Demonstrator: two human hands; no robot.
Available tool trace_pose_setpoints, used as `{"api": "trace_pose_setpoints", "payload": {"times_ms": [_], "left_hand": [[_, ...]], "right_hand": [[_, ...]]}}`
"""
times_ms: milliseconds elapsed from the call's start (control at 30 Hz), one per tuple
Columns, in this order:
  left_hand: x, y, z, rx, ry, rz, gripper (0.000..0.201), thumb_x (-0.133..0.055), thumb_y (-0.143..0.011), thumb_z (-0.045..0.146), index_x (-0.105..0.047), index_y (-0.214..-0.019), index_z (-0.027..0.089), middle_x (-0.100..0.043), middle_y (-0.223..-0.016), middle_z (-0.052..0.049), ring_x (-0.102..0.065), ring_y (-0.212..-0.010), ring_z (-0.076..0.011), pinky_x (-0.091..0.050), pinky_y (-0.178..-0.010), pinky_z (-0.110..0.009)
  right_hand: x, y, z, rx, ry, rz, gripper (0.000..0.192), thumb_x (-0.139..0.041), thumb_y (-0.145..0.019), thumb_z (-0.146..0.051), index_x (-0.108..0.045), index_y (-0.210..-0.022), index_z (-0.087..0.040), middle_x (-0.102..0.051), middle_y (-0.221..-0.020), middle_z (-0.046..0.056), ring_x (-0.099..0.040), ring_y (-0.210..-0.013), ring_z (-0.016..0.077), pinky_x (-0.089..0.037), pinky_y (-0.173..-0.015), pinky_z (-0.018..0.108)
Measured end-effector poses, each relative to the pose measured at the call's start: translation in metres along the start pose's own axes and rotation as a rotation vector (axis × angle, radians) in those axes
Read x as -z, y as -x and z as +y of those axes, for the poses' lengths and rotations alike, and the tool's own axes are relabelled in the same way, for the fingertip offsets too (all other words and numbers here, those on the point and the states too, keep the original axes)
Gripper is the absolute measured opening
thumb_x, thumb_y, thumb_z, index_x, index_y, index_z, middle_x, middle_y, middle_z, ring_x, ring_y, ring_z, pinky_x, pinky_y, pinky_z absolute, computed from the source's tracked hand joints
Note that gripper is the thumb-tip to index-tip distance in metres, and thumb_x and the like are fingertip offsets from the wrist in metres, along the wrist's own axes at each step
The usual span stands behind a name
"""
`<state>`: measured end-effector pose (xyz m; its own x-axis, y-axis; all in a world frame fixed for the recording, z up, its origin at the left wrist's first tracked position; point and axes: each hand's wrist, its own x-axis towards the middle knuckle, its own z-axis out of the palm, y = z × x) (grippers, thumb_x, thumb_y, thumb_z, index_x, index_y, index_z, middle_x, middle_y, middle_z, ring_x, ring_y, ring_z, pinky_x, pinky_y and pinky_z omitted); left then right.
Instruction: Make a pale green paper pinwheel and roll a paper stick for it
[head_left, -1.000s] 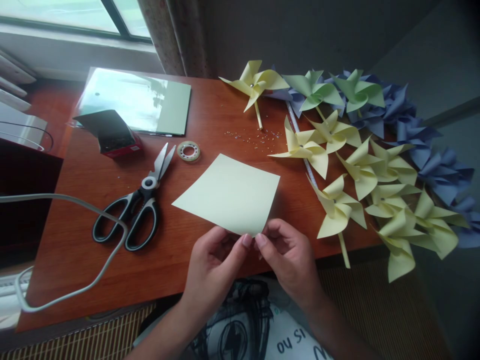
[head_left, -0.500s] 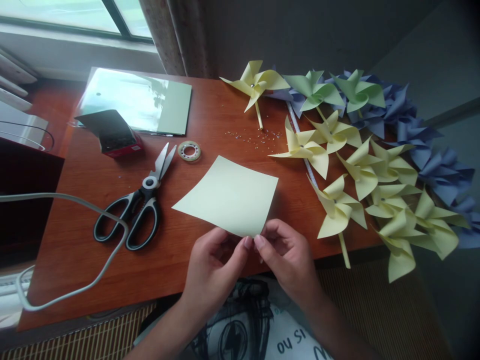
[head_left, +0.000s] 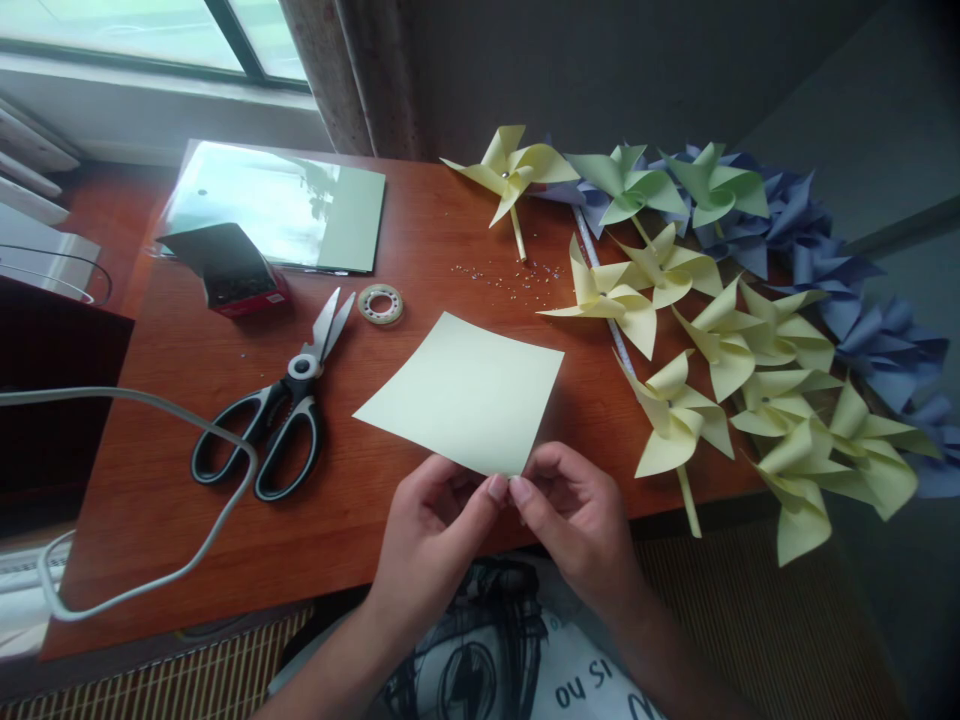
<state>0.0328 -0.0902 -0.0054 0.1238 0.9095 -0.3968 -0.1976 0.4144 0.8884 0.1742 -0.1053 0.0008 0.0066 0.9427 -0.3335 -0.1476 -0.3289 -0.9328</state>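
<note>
Window (head_left: 135,35): ran along the far left wall, letting in daylight.
Curtain (head_left: 345,70): hung beside the window's right end.
Wall (head_left: 600,60): stood grey behind the desk's far edge.
Desk (head_left: 187,480): was reddish-brown wood.

cable (head_left: 150,400) cut off at left edge, beads (head_left: 510,272) too small to tell

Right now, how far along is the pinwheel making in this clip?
Done: a big pile of finished pinwheels, yellow, green and blue, lies along the table's right side. In hand: the left hand and right hand pinch the near corner of a flat pale yellow paper square, uncut and unfolded. Left for this sheet: everything; the scissors and tape roll lie untouched beside it.
</note>
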Motion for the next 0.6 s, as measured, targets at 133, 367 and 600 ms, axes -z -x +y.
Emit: {"api": "trace_pose_setpoints", "payload": {"times_ms": [133,367,600], "left_hand": [[0.005,-0.003,0.000,0.119,0.068,-0.058,0.026,-0.078,-0.081,0.038,-0.070,-0.073,0.015,-0.067,-0.065,-0.003,-0.055,-0.055,-0.0112,-0.045,-0.052,-0.021],[-0.002,-0.006,0.002,0.083,0.070,-0.007,0.021,-0.081,-0.079,0.031,-0.073,-0.070,0.015,-0.067,-0.062,-0.002,-0.057,-0.056,-0.0113,-0.045,-0.053,-0.020],[-0.009,-0.001,0.001,-0.027,-0.028,0.101,0.018,-0.081,-0.079,0.030,-0.076,-0.068,0.017,-0.070,-0.058,-0.002,-0.066,-0.058,-0.0156,-0.053,-0.056,-0.022]], "right_hand": [[0.003,-0.002,-0.002,-0.031,-0.032,-0.055,0.016,-0.070,-0.090,-0.032,-0.064,-0.078,-0.021,-0.067,-0.070,0.000,-0.058,-0.059,0.0127,-0.052,-0.060,0.024],[0.003,-0.004,0.004,-0.044,-0.064,0.011,0.017,-0.072,-0.088,-0.035,-0.068,-0.083,-0.020,-0.065,-0.071,0.000,-0.054,-0.058,0.0115,-0.044,-0.053,0.022],[0.003,-0.004,0.006,-0.060,-0.138,0.018,0.017,-0.074,-0.087,-0.035,-0.068,-0.082,-0.020,-0.060,-0.069,-0.002,-0.050,-0.059,0.0110,-0.044,-0.055,0.022]]}}
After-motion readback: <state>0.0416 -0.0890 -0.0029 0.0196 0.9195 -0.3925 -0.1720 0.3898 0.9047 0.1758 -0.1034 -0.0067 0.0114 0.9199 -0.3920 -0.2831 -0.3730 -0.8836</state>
